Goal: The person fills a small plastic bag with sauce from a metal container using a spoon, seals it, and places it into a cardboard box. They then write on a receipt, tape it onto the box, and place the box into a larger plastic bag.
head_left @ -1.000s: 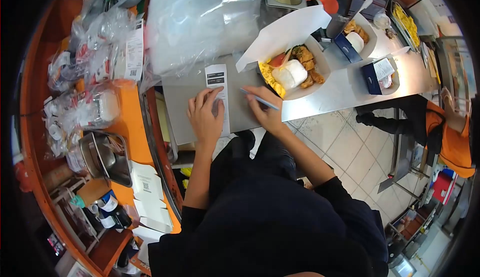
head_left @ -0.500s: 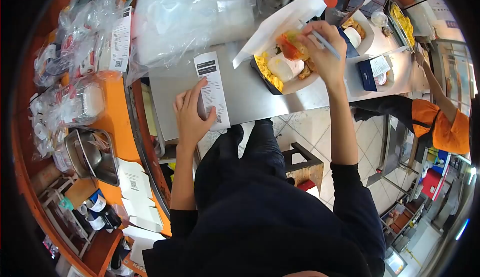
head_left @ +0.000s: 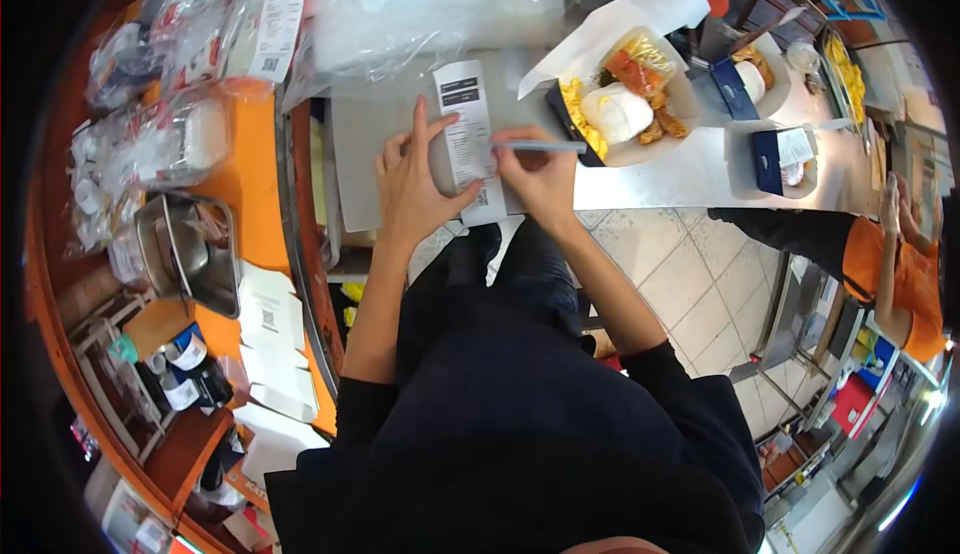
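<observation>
A long printed receipt (head_left: 466,134) lies on the steel counter (head_left: 370,139). Spread over its left edge, my left hand (head_left: 415,179) presses the paper with its fingers apart. My right hand (head_left: 540,179) is closed round a grey pen (head_left: 548,145), whose left end is over the receipt's right edge. Right of the receipt stands an open food box (head_left: 672,144) with white rice (head_left: 617,114), yellow strips, browned pieces and a clear bag of red and orange food (head_left: 640,64).
Clear plastic bags (head_left: 430,14) lie behind the receipt. Two smaller food boxes (head_left: 768,159) (head_left: 742,89) stand farther right. On the left, an orange surface (head_left: 258,174) holds wrapped items and a metal container (head_left: 187,249). A co-worker in orange (head_left: 885,264) stands at the right.
My right hand has moved from the food box down and left to the receipt, with the pen in it. The clear bag now lies in the box. The co-worker's hands have come together.
</observation>
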The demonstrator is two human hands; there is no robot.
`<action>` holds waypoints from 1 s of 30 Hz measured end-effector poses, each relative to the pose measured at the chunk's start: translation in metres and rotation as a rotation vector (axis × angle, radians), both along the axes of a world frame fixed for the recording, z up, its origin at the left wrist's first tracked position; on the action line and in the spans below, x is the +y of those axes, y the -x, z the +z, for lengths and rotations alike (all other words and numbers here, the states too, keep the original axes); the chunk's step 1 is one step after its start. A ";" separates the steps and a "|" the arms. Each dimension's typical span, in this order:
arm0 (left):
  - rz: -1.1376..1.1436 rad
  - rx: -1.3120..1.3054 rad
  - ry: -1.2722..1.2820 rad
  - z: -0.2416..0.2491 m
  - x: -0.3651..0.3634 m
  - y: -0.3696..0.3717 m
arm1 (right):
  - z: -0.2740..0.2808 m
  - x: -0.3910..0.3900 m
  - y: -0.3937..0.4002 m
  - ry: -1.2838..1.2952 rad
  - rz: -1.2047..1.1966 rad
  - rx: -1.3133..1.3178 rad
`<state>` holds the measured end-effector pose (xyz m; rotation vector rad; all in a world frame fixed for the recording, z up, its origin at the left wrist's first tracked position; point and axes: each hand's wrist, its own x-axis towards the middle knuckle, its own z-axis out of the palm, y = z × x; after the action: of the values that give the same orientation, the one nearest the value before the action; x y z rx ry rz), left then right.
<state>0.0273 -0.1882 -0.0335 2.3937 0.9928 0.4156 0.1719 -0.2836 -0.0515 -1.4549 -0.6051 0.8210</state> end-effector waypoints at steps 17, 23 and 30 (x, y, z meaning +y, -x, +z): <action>-0.015 0.006 0.057 0.003 0.002 -0.002 | -0.013 0.022 -0.002 -0.085 0.117 -0.308; -0.016 0.038 0.056 0.005 0.002 -0.002 | -0.009 0.024 0.000 -0.057 0.116 -0.358; -0.006 0.015 0.074 0.007 0.003 -0.002 | -0.005 0.007 -0.013 0.040 0.063 -0.248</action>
<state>0.0298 -0.1852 -0.0269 2.3369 0.9899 0.3529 0.1845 -0.2763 -0.0562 -1.5945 -0.8283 0.7094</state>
